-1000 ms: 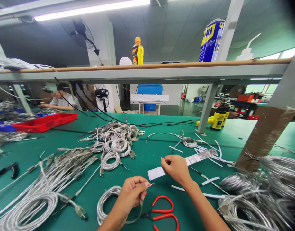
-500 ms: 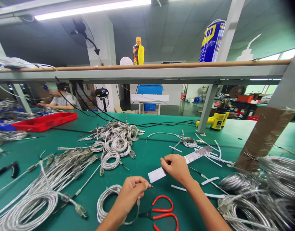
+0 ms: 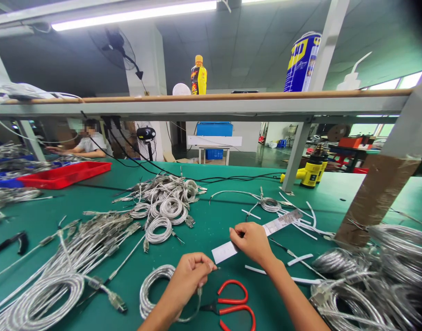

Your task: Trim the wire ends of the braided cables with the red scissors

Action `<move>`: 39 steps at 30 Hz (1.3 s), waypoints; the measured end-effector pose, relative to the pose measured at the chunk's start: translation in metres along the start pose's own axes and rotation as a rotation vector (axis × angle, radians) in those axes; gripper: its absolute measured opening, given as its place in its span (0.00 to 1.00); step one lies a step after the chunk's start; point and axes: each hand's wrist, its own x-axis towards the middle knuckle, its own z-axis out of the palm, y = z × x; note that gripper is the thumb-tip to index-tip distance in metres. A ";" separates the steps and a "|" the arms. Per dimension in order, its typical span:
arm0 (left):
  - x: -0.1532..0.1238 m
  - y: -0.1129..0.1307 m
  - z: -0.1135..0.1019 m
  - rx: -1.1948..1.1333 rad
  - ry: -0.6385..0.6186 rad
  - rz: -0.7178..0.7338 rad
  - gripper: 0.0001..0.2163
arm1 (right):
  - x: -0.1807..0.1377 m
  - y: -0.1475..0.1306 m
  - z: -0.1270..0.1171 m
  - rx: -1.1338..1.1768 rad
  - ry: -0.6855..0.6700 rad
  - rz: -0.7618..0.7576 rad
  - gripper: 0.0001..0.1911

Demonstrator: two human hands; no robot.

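My left hand (image 3: 191,275) is closed in a pinch on the end of a clear-jacketed silver cable (image 3: 147,288). The cable's tip pokes out past the thumb, and its coil lies beside the wrist. Fingers curled, my right hand (image 3: 252,241) rests over a flat white-and-grey strip (image 3: 224,252); whatever its fingers hold is hidden. Just below the hands are red-handled scissors (image 3: 234,309), their blades pointing left.
Coiled cables (image 3: 169,209) and straight cables (image 3: 94,243) are heaped to the left. More coils (image 3: 352,294) lie at right, near white tube pieces (image 3: 300,259). Beyond are a red tray (image 3: 66,174), a yellow heat gun (image 3: 310,172) and a shelf post (image 3: 295,158). A person (image 3: 92,142) sits far left.
Both hands keep nearly the same pose and place. The cable tip shows slightly farther out from my left fingers. The view has shifted a little.
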 end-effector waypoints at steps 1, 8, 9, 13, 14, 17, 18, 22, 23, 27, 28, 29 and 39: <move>0.000 0.000 0.000 0.004 -0.002 0.003 0.11 | 0.000 0.000 0.000 -0.001 -0.001 0.002 0.20; -0.001 -0.005 -0.001 0.005 -0.027 0.144 0.13 | 0.000 0.002 0.000 -0.016 -0.019 0.022 0.21; -0.001 -0.006 -0.002 0.003 -0.026 0.162 0.13 | -0.001 0.002 0.002 -0.019 -0.030 0.026 0.21; -0.001 -0.008 -0.001 -0.012 0.002 0.193 0.12 | -0.004 0.003 0.013 -0.027 -0.092 0.041 0.19; -0.002 -0.008 -0.001 -0.014 0.018 0.196 0.12 | -0.005 0.002 0.017 -0.025 -0.109 0.044 0.19; -0.005 -0.004 0.001 -0.007 0.071 0.242 0.11 | -0.006 -0.001 0.022 0.007 -0.155 0.035 0.18; -0.006 -0.002 0.001 -0.006 0.087 0.267 0.11 | -0.006 -0.003 0.022 0.028 -0.168 0.026 0.17; -0.008 0.001 0.002 -0.010 0.133 0.310 0.12 | -0.001 -0.013 0.010 0.197 -0.258 -0.009 0.11; -0.007 0.002 0.002 -0.015 0.144 0.304 0.12 | 0.000 -0.016 0.005 0.330 -0.336 -0.010 0.11; -0.005 0.002 -0.002 -0.076 0.167 0.278 0.12 | 0.004 -0.027 -0.009 1.050 -0.728 0.039 0.12; -0.005 0.002 -0.004 -0.104 0.162 0.275 0.11 | 0.004 -0.030 -0.010 1.146 -0.752 0.058 0.13; -0.004 0.002 -0.005 -0.135 0.154 0.274 0.10 | 0.005 -0.032 -0.011 1.204 -0.733 0.080 0.13; -0.003 0.001 -0.010 -0.209 0.005 0.157 0.09 | 0.006 -0.040 0.003 1.295 -0.478 0.202 0.12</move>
